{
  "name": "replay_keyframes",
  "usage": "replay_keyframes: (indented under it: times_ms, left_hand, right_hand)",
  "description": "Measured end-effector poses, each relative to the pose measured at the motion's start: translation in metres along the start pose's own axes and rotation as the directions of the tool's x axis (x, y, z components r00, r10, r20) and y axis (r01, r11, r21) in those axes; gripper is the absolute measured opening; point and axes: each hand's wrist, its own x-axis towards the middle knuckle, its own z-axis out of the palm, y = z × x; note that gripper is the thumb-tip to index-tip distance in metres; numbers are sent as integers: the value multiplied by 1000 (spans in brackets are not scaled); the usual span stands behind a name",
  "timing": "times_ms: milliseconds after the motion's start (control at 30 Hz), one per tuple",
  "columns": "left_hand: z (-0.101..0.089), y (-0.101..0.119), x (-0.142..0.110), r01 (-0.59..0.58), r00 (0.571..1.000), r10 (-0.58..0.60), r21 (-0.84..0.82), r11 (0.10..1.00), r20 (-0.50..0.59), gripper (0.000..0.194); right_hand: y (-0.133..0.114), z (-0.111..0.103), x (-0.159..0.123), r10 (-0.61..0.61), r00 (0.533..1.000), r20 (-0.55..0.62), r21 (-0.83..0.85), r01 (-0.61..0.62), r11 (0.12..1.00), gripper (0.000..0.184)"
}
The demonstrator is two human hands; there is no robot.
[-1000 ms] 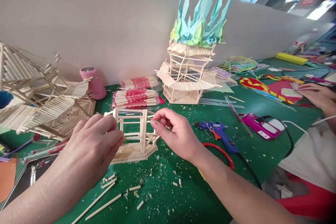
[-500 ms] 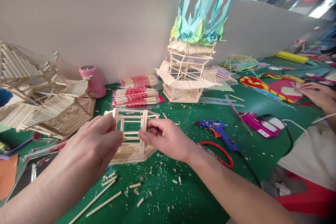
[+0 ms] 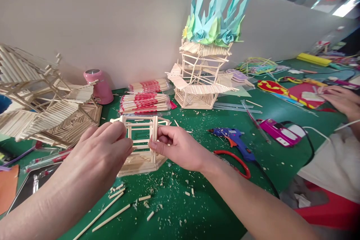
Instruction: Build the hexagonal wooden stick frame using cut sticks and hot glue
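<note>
A small open frame of pale wooden sticks [image 3: 142, 140] stands on a hexagonal stick base on the green mat. My left hand [image 3: 97, 153] curls round its left side, fingers closed against a post. My right hand [image 3: 177, 146] pinches the frame's right front post between thumb and fingers. Loose cut sticks [image 3: 112, 213] and wood crumbs lie on the mat just in front.
A large stick model [image 3: 45, 105] sits at left, a stick tower [image 3: 201, 82] topped with teal paper points stands behind. Packs of sticks [image 3: 144, 103], a pink jar [image 3: 98, 86], a blue glue gun [image 3: 233, 140], red-handled cutters [image 3: 239, 165]. Another person's hand [image 3: 341, 99] works at right.
My right hand moved left and down from a raised pinch in the air onto the frame's right post. My left hand stayed on the frame.
</note>
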Motion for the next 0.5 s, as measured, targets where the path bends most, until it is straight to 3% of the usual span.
replay_keyframes:
  times_ms: [500]
  left_hand:
    - [0, 1, -2, 14, 996, -16, 27, 1000, 83, 36]
  right_hand:
    - [-3, 0, -1, 33, 999, 31, 32, -34, 999, 22]
